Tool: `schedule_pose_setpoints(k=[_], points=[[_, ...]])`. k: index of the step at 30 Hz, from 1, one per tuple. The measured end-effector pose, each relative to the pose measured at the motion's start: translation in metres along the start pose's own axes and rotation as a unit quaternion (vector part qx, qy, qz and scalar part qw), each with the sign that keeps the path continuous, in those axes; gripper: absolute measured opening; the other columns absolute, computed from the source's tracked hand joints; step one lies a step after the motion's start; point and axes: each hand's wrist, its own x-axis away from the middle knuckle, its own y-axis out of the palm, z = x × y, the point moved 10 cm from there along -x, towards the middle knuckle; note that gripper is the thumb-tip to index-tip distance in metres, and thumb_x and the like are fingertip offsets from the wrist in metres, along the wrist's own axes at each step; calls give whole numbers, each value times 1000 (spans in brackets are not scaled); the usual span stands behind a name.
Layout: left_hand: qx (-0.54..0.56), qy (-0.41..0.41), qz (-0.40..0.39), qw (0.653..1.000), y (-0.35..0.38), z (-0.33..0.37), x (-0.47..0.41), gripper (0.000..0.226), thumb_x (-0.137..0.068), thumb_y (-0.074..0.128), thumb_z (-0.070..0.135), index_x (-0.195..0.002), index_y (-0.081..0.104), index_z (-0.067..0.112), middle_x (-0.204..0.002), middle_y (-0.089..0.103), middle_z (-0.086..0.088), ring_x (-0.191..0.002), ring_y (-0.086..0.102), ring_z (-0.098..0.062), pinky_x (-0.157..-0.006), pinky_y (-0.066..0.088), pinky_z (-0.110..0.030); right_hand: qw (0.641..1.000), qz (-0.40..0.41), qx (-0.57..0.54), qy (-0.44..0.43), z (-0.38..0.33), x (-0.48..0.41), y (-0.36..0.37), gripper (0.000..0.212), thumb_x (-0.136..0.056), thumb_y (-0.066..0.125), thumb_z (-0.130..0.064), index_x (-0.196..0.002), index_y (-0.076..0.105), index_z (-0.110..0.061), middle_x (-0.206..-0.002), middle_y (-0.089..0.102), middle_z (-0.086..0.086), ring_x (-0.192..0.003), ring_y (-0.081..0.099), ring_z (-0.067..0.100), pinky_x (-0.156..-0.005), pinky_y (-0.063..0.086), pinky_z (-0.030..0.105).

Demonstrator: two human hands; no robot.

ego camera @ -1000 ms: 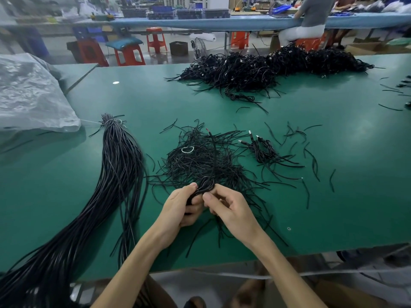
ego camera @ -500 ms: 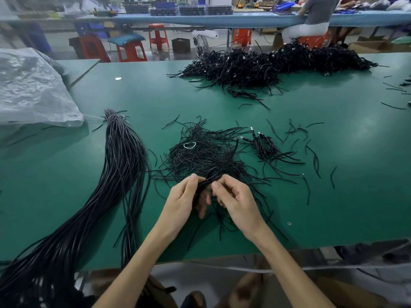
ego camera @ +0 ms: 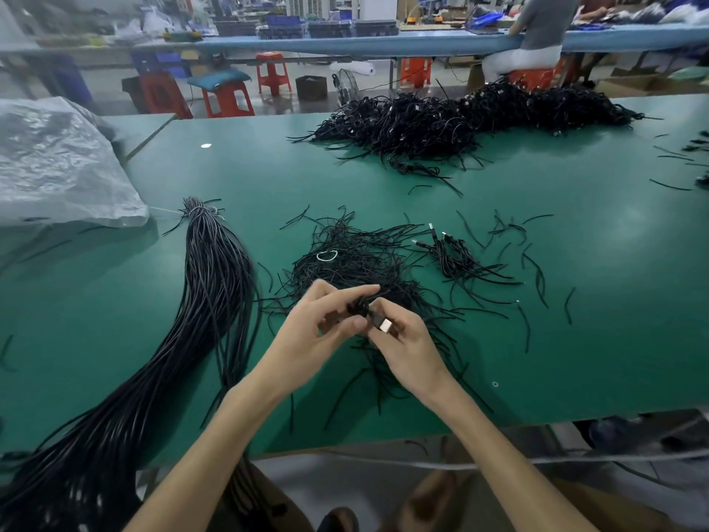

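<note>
**Item: short black cable, coiled, in hand**

Location: the small coiled black cable (ego camera: 358,307) is held clear of the green work table (ego camera: 575,339), just above the loose pile of thin black tie wires (ego camera: 364,264).

Held by: the left hand (ego camera: 318,334) pinches the coil between thumb and forefinger, with its other fingers loosely curled. The right hand (ego camera: 412,349) grips the cable's end at the square silver metal plug (ego camera: 383,324), fingers curled round it.

Handling: judged very light, soft and springy, so the coil would likely spring open if the pinch slackens. The rubbery jacket looks grippy rather than slippery. The plug is the only stiff part, and its neck should probably be spared sharp bending.

Best hold: across the crossing turns of the coil, with the plug body as the second hold.

Nearby: a long bundle of straight black cables (ego camera: 215,270) lies to the left. A small batch of bound black cables (ego camera: 452,257) lies to the right.
</note>
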Motion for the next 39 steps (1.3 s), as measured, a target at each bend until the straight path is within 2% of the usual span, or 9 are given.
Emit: schedule_pose_setpoints(k=[2,4,9,14,18,22,25,31,39], points=[[-54,4,36,998,-8,0,-1,36,-96,63,36,-132,66,36,-112,51,1,-109,49,-12,-96,45,-30,1000,-7,14,-4,-3,0,5,17,-103,58,-11,-87,66,-12,-73,62,-1,-67,53,21,-64,45,34],[-46,27,35,998,-9,5,-3,30,-102,60,34,-131,67,32,-129,59,11,-127,53,-14,-107,42,-30,999,-8,31,-22,-11,-1,9,18,-104,58,-20,-90,67,-28,-74,63,-18,-65,51,2,-62,40,18],[-34,5,59,998,-11,0,-7,11,-103,59,27,-112,65,29,-93,69,9,-85,66,-14,-74,52,-29,998,1,53,-45,-19,0,8,20,-105,57,-19,-93,66,-32,-79,64,-17,-71,56,4,-65,44,19],[-64,-12,69,995,-7,4,-8,9,-105,54,31,-107,61,25,-87,64,8,-84,60,-14,-76,50,-32,991,31,116,-66,-25,0,1,27,-104,57,-13,-77,54,-18,-71,48,-12,-65,44,8,-62,33,17],[-61,-80,53,994,-8,5,-16,25,-106,51,37,-84,60,28,-67,64,13,-59,53,-11,-57,43,-27,973,57,192,-112,-40,1,-4,22,-102,59,-10,-80,57,-11,-76,51,-8,-71,46,10,-67,36,17],[-24,-247,-44,968,-2,-21,-24,49,-104,56,33,-61,53,10,-51,44,-1,-47,37,-19,-55,36,-29,851,49,456,-256,-63,11,13,17,-100,60,-7,-83,62,-8,-78,55,2,-75,49,22,-70,45,32],[-6,-268,-91,959,2,-22,-22,34,-104,59,29,-86,69,1,-59,57,-4,-44,46,-16,-49,42,-24,800,42,526,-286,-62,17,19,15,-97,63,-5,-83,62,-10,-78,56,3,-74,51,24,-66,48,38],[276,-164,-195,927,2,-3,-14,34,-107,45,3,-136,61,6,-97,67,-17,-77,65,-23,-80,56,-30,895,54,400,-192,-58,9,-6,21,-104,51,-15,-89,63,-7,-85,59,1,-81,51,21,-76,45,30],[129,-78,-44,988,-12,2,-20,24,-94,62,33,-111,76,24,-102,64,-17,-87,62,-22,-80,53,-32,959,73,242,-126,-48,2,-8,18,-103,59,-17,-85,62,-12,-80,50,-15,-77,48,5,-70,35,14]])
